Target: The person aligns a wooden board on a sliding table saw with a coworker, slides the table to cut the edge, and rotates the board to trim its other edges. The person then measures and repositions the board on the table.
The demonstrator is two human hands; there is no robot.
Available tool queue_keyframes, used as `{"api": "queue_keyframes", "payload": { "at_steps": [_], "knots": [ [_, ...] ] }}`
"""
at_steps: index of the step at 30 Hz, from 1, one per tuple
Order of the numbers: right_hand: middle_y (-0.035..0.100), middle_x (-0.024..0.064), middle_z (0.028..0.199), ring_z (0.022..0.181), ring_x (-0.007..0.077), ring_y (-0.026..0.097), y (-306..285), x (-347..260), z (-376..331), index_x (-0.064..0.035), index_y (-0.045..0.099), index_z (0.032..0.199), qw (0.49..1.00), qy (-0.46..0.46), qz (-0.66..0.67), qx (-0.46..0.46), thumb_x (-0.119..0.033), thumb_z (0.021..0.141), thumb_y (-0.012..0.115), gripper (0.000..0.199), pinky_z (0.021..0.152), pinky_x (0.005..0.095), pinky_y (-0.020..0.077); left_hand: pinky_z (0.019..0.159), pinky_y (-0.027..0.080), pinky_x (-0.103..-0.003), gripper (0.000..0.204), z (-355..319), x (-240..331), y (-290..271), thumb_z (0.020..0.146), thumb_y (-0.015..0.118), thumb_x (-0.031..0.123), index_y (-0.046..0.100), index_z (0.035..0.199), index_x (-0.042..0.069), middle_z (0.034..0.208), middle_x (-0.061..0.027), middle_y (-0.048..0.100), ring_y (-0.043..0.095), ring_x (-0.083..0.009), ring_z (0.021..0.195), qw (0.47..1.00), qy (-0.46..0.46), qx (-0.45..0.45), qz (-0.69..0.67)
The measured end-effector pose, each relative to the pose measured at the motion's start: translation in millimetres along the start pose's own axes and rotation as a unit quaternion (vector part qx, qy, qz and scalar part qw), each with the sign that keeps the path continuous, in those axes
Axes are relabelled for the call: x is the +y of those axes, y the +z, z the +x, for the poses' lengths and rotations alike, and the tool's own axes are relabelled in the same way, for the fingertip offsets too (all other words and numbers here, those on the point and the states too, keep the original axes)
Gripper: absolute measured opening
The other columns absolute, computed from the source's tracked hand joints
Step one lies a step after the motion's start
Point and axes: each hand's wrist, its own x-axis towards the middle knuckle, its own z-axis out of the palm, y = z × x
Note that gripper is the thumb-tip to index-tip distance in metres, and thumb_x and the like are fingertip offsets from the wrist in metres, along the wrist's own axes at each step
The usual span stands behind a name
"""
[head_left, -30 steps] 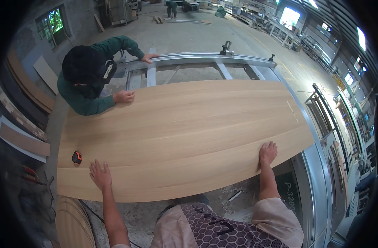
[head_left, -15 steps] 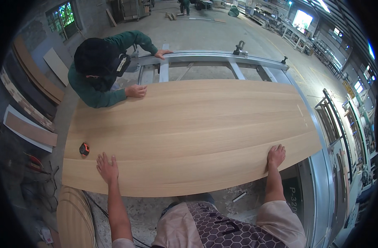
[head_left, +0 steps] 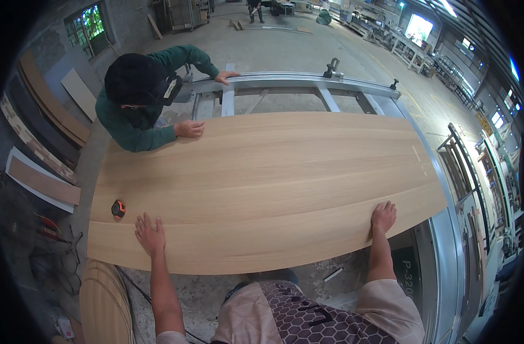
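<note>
Panel's slid a bit further across since a sec ago, this big pale wood-grain panel (head_left: pixel 267 189) lying flat on the metal saw frame (head_left: pixel 308 83), left hand (head_left: pixel 151 236) and right hand (head_left: pixel 383 217) pressed open-palmed on its near edge, tape measure (head_left: pixel 118 208) just beside the left hand.

We noted one label: a dark green plate (head_left: pixel 407 274) with pale lettering on the saw's body, lower right of frame, beside the right forearm.
</note>
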Motion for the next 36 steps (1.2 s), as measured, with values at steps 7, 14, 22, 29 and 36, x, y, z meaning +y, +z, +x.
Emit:
{"api": "queue_keyframes", "payload": {
  "at_steps": [7,14,22,29,36],
  "knots": [
    [0.049,0.0177,0.142,0.134,0.0335,0.042,2.5,1.1,1.0,-0.0062,0.053,0.134,1.000,0.002,0.002,0.003,-0.036,0.096,0.043,0.049,0.112,0.0442,0.0310,0.118,0.020,-0.046,0.063,0.0,0.5,0.2,0.097,0.044,0.052,0.039,0.147,0.014,0.155,-0.0148,0.032,0.029,-0.0312,0.143,1.000,0.001,0.000,0.002],
    [0.044,0.0164,0.146,0.137,0.0328,0.039,-3.6,2.1,1.8,-0.0078,0.051,0.137,1.000,0.014,0.001,-0.026,-0.038,0.097,0.041,0.052,0.114,0.0440,0.0276,0.117,0.021,-0.046,0.063,1.7,1.8,3.4,0.097,0.045,0.051,0.040,0.147,0.013,0.155,-0.0146,0.032,0.029,-0.0311,0.143,1.000,0.011,0.000,-0.003],
    [0.044,0.0168,0.147,0.137,0.0327,0.038,-2.9,-0.7,0.5,-0.0072,0.051,0.137,1.000,0.010,0.009,-0.027,-0.038,0.096,0.042,0.052,0.114,0.0443,0.0266,0.118,0.019,-0.046,0.065,0.1,3.6,-2.0,0.097,0.044,0.051,0.037,0.149,0.013,0.155,-0.0146,0.031,0.027,-0.0302,0.144,1.000,-0.004,-0.017,0.010],
    [0.045,0.0171,0.146,0.136,0.0332,0.039,-2.1,1.2,0.4,-0.0072,0.051,0.137,1.000,0.013,0.014,-0.016,-0.037,0.095,0.044,0.052,0.114,0.0443,0.0280,0.118,0.020,-0.046,0.063,-0.4,1.9,-0.9,0.097,0.045,0.050,0.039,0.147,0.013,0.155,-0.0149,0.031,0.028,-0.0311,0.144,1.000,0.002,-0.005,0.002],
    [0.043,0.0165,0.147,0.138,0.0320,0.037,-4.4,-4.0,-0.9,-0.0074,0.050,0.138,0.999,0.018,0.017,-0.026,-0.039,0.096,0.043,0.053,0.115,0.0435,0.0253,0.118,0.020,-0.046,0.063,-1.0,-1.2,0.0,0.096,0.047,0.049,0.040,0.147,0.012,0.155,-0.0151,0.032,0.029,-0.0315,0.143,1.000,-0.001,0.003,-0.006]
  ]
}}
